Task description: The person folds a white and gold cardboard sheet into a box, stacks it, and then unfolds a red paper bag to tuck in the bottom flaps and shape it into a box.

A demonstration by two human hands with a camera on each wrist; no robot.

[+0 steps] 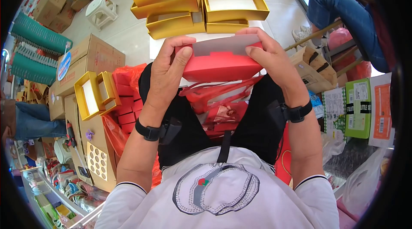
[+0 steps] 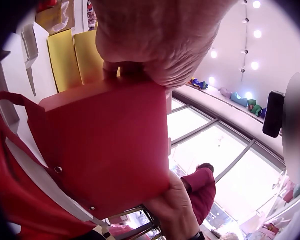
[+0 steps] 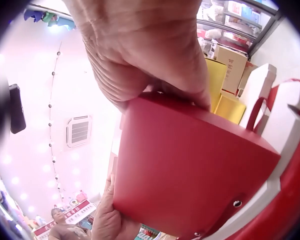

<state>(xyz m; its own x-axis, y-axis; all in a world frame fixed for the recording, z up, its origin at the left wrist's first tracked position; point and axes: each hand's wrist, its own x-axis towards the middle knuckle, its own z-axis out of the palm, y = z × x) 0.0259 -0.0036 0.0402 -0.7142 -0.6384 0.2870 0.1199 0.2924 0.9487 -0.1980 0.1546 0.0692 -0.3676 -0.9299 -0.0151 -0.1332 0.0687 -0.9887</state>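
Between my two hands is a red gift box (image 1: 221, 66) with a grey inside and an upright back flap. My left hand (image 1: 168, 66) grips its left end, thumb on the near side and fingers behind. At the other end my right hand (image 1: 274, 59) holds it the same way, thumb at the open edge. The left wrist view shows a smooth red panel (image 2: 102, 145) with a ribbon handle (image 2: 15, 100) fixed by small metal studs. In the right wrist view the right hand (image 3: 145, 50) presses along the box's edge. Below it, red ribbons (image 1: 206, 96) hang over the lap.
Gold box trays (image 1: 171, 25) stand stacked on a white surface just beyond the hands. Two smaller gold trays (image 1: 88, 96) lie at left by a bag of red boxes (image 1: 124, 100). Cardboard cartons (image 1: 98, 57) stand left, a paper bag (image 1: 313, 68) right. Someone in jeans (image 1: 343, 18) sits at upper right.
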